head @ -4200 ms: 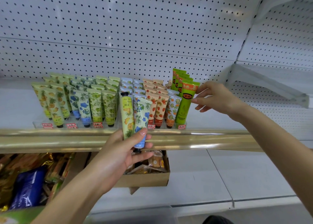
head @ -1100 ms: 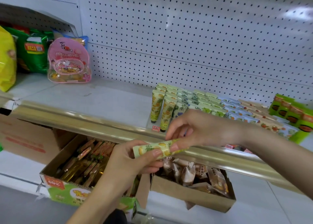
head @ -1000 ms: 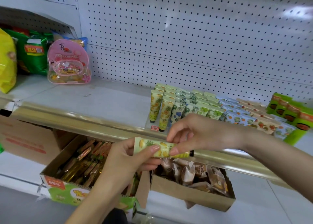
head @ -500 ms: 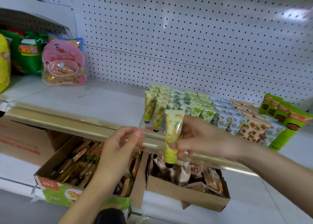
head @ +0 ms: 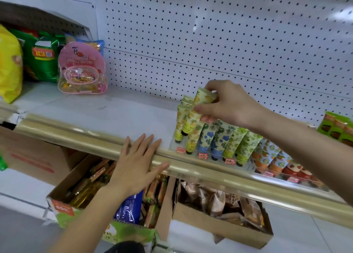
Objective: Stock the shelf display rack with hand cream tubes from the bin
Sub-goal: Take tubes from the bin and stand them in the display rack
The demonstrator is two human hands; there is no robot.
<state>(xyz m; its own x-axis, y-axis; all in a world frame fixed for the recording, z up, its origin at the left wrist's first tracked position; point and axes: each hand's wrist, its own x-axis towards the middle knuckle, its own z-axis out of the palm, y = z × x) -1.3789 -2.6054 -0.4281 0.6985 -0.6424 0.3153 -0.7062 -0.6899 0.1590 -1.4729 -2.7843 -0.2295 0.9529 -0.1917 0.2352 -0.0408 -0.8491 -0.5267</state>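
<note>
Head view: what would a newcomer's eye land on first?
The right hand pinches a yellow fruit-print tube at the left end of the rows of patterned tubes on the shelf. Next, the left hand lies flat on the gold shelf rail, and a pink clear bag stands far left.

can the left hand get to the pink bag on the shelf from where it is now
Probably yes. The left hand lies open on the gold rail, holding nothing, and only bare shelf lies between it and the pink bag up to its left. It may need a stretch, though.
</note>
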